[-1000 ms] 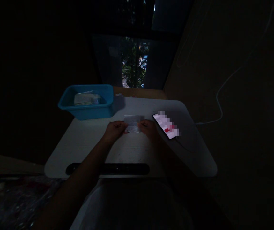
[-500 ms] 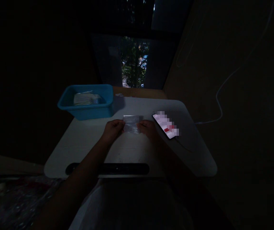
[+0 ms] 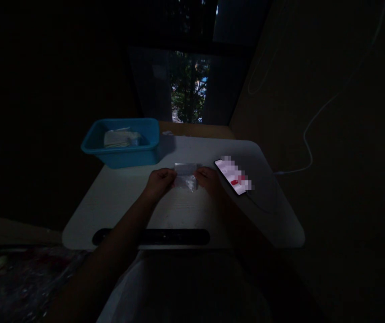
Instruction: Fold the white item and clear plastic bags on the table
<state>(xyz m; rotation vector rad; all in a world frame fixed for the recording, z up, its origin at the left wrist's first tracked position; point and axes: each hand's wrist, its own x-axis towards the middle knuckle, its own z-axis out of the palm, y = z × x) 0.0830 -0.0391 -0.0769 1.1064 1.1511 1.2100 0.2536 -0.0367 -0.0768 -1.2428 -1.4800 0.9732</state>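
Observation:
Between my two hands is a small clear plastic bag, shiny and creased, held over the middle of the white table. My left hand pinches its left edge, fingers closed. On the opposite edge, my right hand has its thumb and fingers closed on the plastic. Whether anything lies inside the bag is too dark to tell.
A blue plastic basket at the back left holds pale, folded-looking packets. To the right lies a lit phone with a cable. A dark slot runs along the table's front. Beyond is a window.
The bag has shifted slightly right and toward me, and its lower part is more crumpled and catches more light. Both hands keep their pinch, nearly in place.

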